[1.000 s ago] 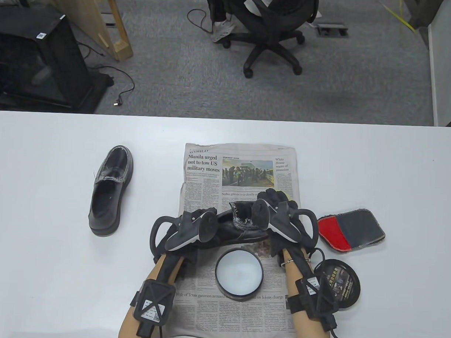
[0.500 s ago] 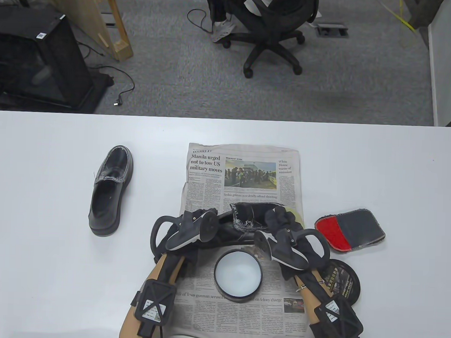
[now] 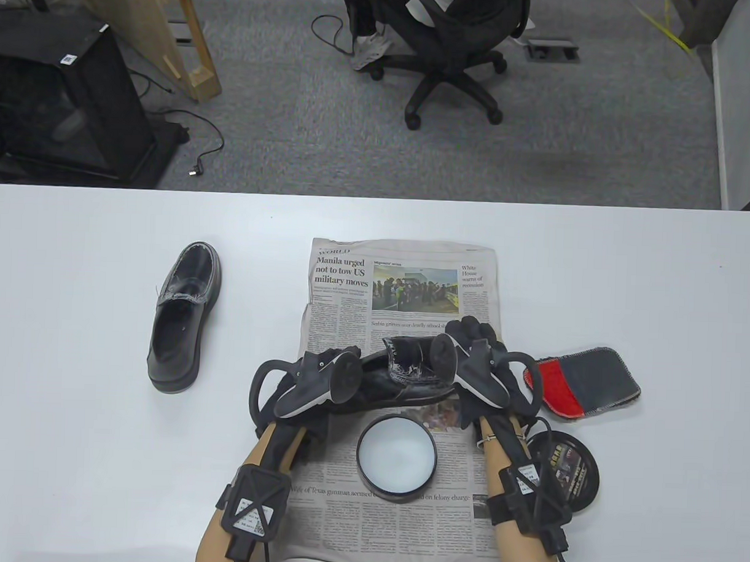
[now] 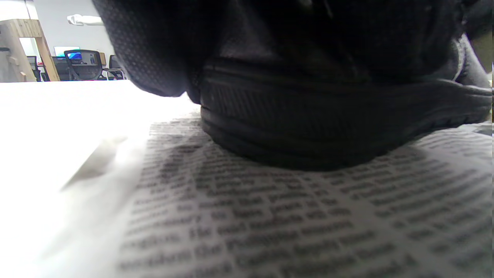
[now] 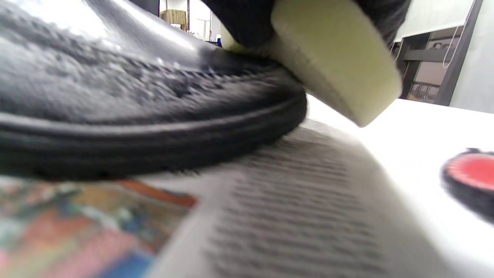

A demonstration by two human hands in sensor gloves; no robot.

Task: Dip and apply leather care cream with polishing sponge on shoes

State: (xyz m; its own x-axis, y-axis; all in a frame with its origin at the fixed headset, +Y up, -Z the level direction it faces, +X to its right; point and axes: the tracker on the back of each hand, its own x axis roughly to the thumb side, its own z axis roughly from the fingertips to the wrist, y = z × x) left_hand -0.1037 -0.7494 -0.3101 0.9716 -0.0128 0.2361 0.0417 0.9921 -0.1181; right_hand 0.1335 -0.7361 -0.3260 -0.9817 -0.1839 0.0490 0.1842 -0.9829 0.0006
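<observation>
A black leather shoe [image 3: 402, 374] lies across the newspaper [image 3: 399, 294], its sole [image 4: 328, 127] flat on the print. My left hand [image 3: 313, 377] grips its left end, with gloved fingers [image 4: 154, 46] over the upper. My right hand [image 3: 474, 340] is at the shoe's right end and pinches a pale yellow sponge [image 5: 335, 65], which presses on the shoe [image 5: 115, 116] just above the sole's rim. From the table view the sponge is hidden under the hand. An open tin of white cream [image 3: 396, 457] stands on the newspaper just in front of the shoe.
A second black shoe [image 3: 183, 317] stands on the table [image 3: 98, 468] at the left. A red and grey cloth [image 3: 583, 380] lies right of the newspaper, and the tin's black lid [image 3: 568, 469] sits beside my right forearm. Beyond the far edge stands an office chair [image 3: 451, 44].
My right hand drew back towards the cream tin along the shoe's right end, then pushed forward again to the far side with the sponge. The left hand stayed put.
</observation>
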